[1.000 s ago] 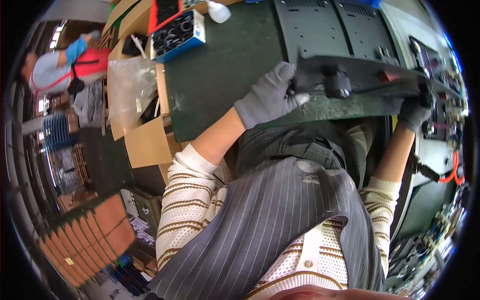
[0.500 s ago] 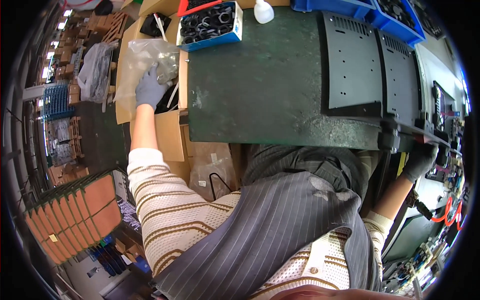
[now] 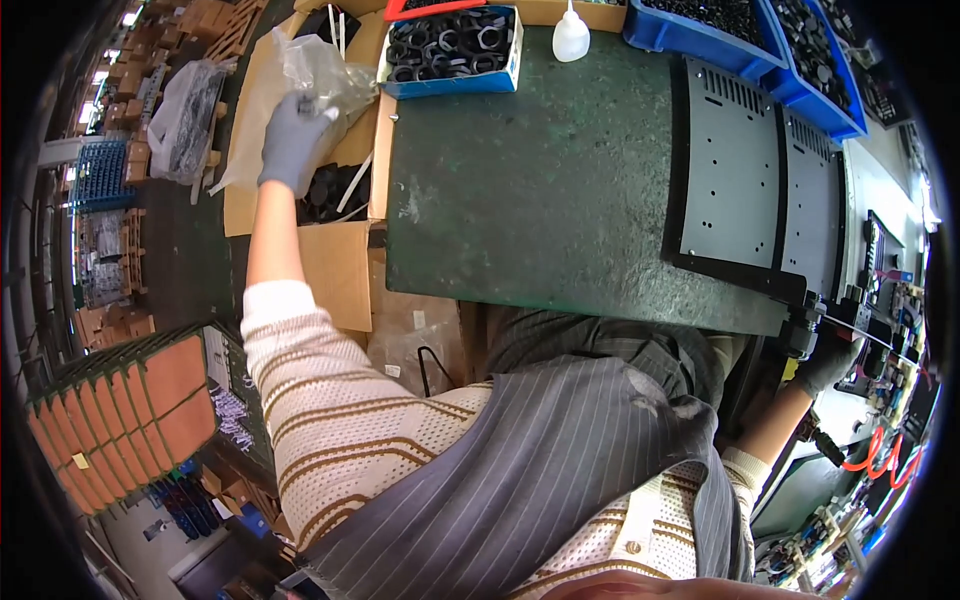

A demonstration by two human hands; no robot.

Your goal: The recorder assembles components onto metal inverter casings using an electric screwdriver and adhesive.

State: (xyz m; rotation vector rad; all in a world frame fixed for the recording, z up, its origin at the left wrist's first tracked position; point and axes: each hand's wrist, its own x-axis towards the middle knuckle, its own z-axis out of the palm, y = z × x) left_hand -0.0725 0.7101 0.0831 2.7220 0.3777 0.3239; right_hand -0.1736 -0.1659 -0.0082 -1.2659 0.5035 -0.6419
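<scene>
Reaching left hand (image 3: 292, 145) | fingers pinching clear plastic bag (image 3: 318, 70) | right hand (image 3: 828, 360) fingers gripping panel (image 3: 740, 180) corner

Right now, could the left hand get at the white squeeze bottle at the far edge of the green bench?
Probably yes, with a sideways move. The left hand is in the clear plastic bag over the cardboard box; only the low tray of black rings lies between it and the white squeeze bottle.

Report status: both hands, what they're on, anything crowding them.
Left hand gripping clear plastic bag over cardboard box. Right hand on a tool at bench corner, grip unclear. Black rings in box beneath bag.
</scene>
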